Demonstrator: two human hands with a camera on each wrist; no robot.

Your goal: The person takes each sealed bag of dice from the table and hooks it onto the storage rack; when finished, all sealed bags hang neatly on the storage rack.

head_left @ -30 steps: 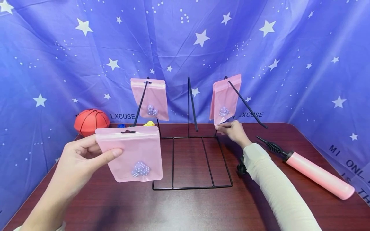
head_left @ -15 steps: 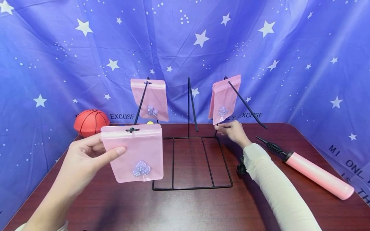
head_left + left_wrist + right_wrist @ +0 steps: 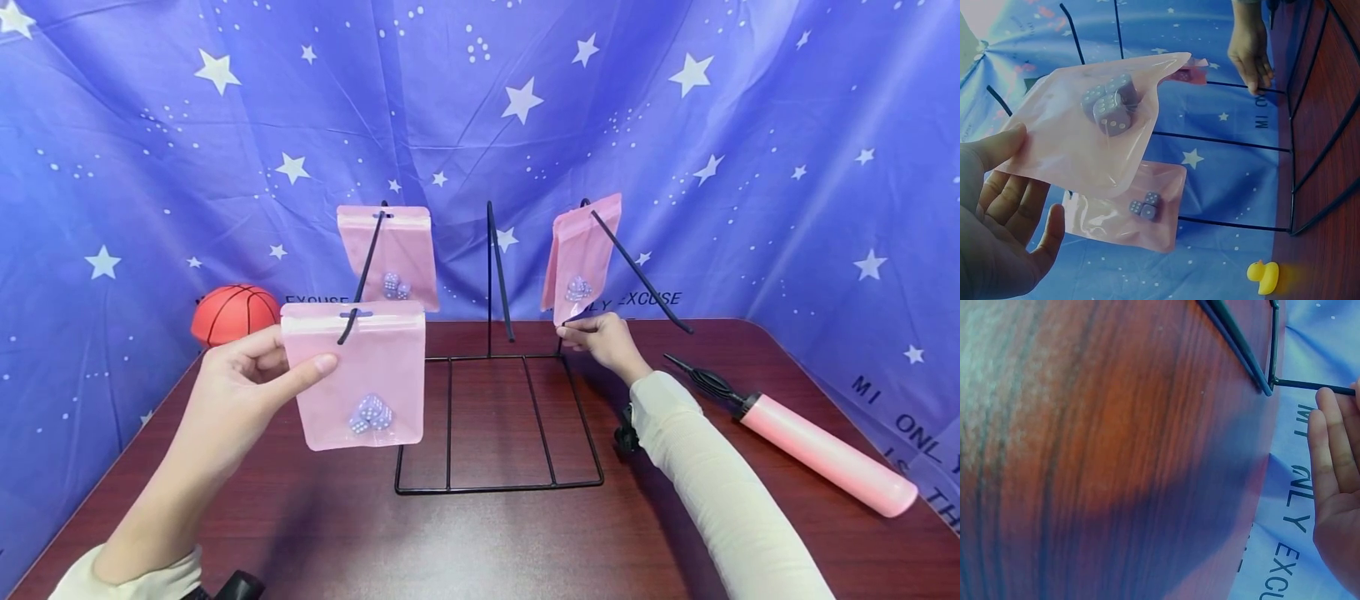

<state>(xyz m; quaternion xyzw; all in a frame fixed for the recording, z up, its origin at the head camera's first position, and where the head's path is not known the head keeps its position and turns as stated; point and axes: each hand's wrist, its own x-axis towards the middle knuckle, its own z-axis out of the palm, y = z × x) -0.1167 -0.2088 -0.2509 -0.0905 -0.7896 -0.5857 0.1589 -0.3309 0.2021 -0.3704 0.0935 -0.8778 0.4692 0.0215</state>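
My left hand point(image 3: 247, 387) pinches the left edge of a pink zip bag point(image 3: 322, 408) between thumb and fingers. Several purple dice point(image 3: 371, 413) show in the bag's lower part. The tip of the left hook point(image 3: 367, 258) on a black wire display rack point(image 3: 498, 489) pokes through the bag's hang slot. Behind it, another pink bag of dice point(image 3: 397, 250) hangs on that same hook. My right hand point(image 3: 603, 340) pinches the rack's right upright point(image 3: 1316, 386), just below the pink bags point(image 3: 585, 250) on the right hook. The middle hook point(image 3: 501, 275) carries nothing.
An orange toy basketball point(image 3: 236, 315) sits at the back left of the table point(image 3: 480, 550). A yellow rubber duck point(image 3: 1264, 277) is near the rack's left side. On the right lies a pink hand pump point(image 3: 828, 454). A starry blue cloth point(image 3: 480, 100) hangs behind.
My left hand has moved the bag up and away from me, a little rightward, and the hook's tip has come through its slot. My right hand stays at the upright.
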